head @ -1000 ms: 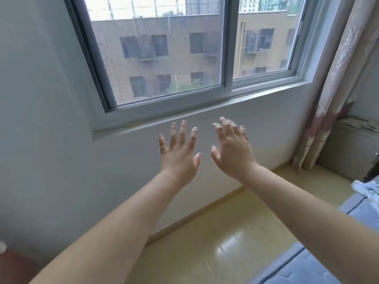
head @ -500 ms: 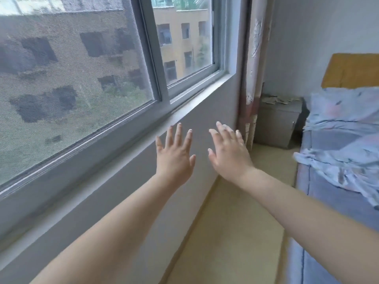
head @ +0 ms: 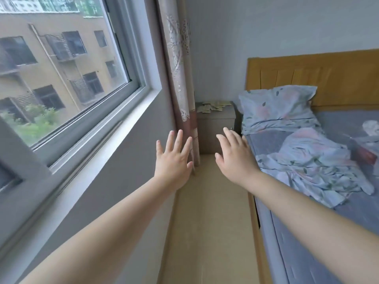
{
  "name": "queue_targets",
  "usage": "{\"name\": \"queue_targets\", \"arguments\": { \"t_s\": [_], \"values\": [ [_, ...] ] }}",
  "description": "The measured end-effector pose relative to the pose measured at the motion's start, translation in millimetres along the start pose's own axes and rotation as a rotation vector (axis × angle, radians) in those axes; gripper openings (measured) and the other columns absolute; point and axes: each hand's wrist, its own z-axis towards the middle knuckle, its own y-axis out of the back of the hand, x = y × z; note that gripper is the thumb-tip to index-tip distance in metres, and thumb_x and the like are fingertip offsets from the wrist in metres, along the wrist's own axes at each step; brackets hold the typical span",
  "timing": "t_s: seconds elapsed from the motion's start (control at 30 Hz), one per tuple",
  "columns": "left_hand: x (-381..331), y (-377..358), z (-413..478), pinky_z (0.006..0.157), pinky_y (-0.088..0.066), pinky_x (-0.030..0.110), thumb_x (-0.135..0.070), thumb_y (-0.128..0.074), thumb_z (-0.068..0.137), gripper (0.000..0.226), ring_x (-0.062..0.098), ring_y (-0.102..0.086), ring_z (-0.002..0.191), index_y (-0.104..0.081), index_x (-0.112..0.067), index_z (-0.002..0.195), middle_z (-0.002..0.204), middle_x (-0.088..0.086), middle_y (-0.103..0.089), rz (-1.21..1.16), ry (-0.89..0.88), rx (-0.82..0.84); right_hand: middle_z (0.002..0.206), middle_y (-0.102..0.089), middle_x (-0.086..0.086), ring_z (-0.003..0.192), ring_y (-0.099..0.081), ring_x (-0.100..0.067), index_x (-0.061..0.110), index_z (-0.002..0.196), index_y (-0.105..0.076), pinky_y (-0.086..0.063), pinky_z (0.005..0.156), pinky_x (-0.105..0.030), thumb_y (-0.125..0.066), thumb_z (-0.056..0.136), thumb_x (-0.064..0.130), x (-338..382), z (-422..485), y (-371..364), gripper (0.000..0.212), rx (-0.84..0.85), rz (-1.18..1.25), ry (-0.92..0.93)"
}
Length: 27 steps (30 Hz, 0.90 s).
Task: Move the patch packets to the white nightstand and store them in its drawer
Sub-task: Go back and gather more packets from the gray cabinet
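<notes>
1. Left grip [head: 174,160] hangs in the air, fingers straight and spread, holding nothing.
2. Right grip [head: 235,158], near it at 3 o'clock, is likewise flat and empty.
3. Packets [head: 213,106] lie scattered on top of the nightstand [head: 215,128] at 12 o'clock, beyond both grips, between the curtain [head: 180,78] and the bed [head: 307,140].

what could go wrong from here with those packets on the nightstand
1. The packets lie loose and scattered on the nightstand, some near its edge; a hasty scoop could knock a few to the floor.
2. The curtain hangs right beside the nightstand, so fallen packets might slide behind it unseen.
3. The left hand and right hand are open and empty; so many small packets may spill in one carry.
</notes>
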Motion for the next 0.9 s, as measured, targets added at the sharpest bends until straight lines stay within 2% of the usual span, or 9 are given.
{"name": "queue_targets", "arguments": {
  "t_s": [0.13,0.5,0.7,0.9],
  "values": [
    [-7.2,-27.9,99.4,0.115,-0.001,0.056,-0.043,-0.036,0.098,0.070,0.027,0.014,0.147,0.003,-0.023,0.153,0.160,0.005,0.011,-0.034,-0.076,-0.017,0.146,-0.039,-0.020,0.134,-0.037,-0.035,0.004,0.132,-0.049,-0.033,0.107,-0.053,-0.058,0.087,0.025,-49.1,70.7,-31.5,0.050,0.010,-0.033,-0.082],
    [25.2,-117.0,380.1,0.115,-0.007,0.055,-0.044,-0.040,0.097,0.076,0.028,0.009,0.147,0.007,-0.023,0.152,0.161,0.007,0.008,-0.096,-0.223,-0.094,0.155,-0.024,-0.011,0.143,-0.021,-0.027,0.011,0.142,-0.036,-0.020,0.116,-0.048,-0.047,0.094,0.030,-138.1,294.2,-146.7,0.053,0.050,-0.121,-0.171],
    [32.2,-153.9,551.1,0.115,-0.010,0.054,-0.046,-0.043,0.094,0.079,0.030,0.005,0.147,0.004,-0.021,0.153,0.161,0.007,0.005,-0.149,-0.327,-0.055,0.155,-0.026,-0.012,0.142,-0.023,-0.028,0.010,0.142,-0.036,-0.020,0.114,-0.049,-0.049,0.094,0.030,-196.0,427.0,-192.5,0.054,0.087,-0.153,-0.274],
    [-1.8,-202.0,690.6,0.115,-0.007,0.055,-0.044,-0.042,0.094,0.079,0.030,0.007,0.147,0.005,-0.021,0.153,0.161,0.007,0.007,-0.177,-0.378,-0.003,0.156,-0.020,-0.010,0.143,-0.019,-0.026,0.011,0.146,-0.029,-0.016,0.116,-0.046,-0.042,0.097,0.032,-284.4,521.7,-231.0,0.055,0.152,-0.233,-0.333]
  ]
}}
